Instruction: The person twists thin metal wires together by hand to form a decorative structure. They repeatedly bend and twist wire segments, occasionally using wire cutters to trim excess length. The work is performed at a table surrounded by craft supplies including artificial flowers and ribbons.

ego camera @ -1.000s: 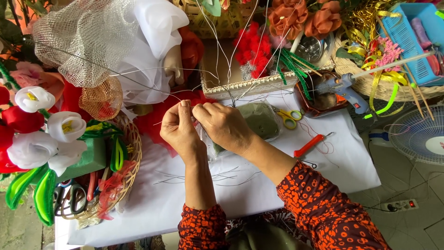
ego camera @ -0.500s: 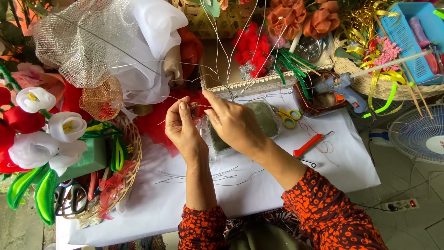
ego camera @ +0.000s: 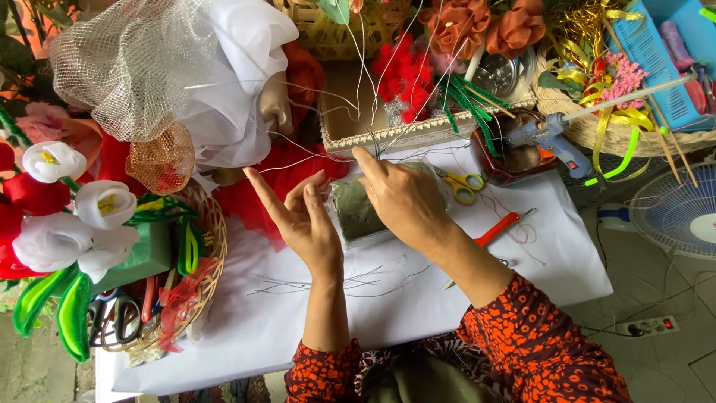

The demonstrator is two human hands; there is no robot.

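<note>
My right hand [ego camera: 406, 200] pinches a bundle of thin silver wires [ego camera: 371, 89] at its base; the wires fan upward over a shallow woven tray [ego camera: 388, 138]. My left hand [ego camera: 302, 220] is just left of it, fingers spread and index finger pointing up-left, with nothing visibly in it. Both hands hover over a green foam block wrapped in plastic [ego camera: 356, 216] on the white table cover [ego camera: 298, 328]. Red fabric [ego camera: 257, 198] lies behind my left hand.
Loose wires [ego camera: 328, 283] lie near the front of the table cover. Yellow scissors [ego camera: 466, 186], a red-handled tool [ego camera: 498, 228] and a glue gun [ego camera: 548, 134] sit to the right. A wicker basket [ego camera: 212, 254] of fabric flowers stands left; a fan [ego camera: 679, 216] and power strip [ego camera: 645, 326] are on the floor.
My left hand has let go of the wire bundle and opened, moving left. My right hand keeps its pinch on the wires and has shifted slightly right.
</note>
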